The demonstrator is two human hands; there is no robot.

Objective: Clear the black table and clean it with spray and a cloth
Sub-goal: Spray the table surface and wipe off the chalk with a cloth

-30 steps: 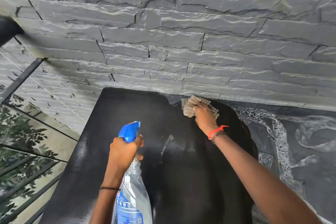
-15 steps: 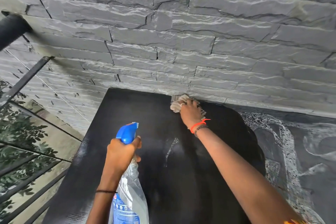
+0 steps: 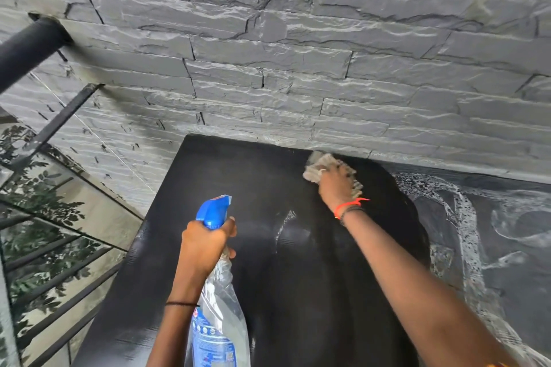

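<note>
The black table [image 3: 226, 176] stands against a grey stone wall. My right hand [image 3: 335, 188] presses a beige cloth [image 3: 316, 168] flat on the table's far edge, close to the wall. My left hand [image 3: 205, 244] grips the neck of a clear spray bottle [image 3: 219, 313] with a blue trigger head, held upright above the table's near left part. White foamy streaks [image 3: 465, 217] cover the table's right part; the middle and left look dark.
The grey stone wall [image 3: 298, 68] rises right behind the table. A black metal railing with glass [image 3: 53, 247] runs along the table's left side, with leaves behind it. A thick black rail [image 3: 26, 45] meets the wall at upper left.
My right hand slid the cloth left and up to the far edge by the wall. The left hand and bottle stayed about where they were.
</note>
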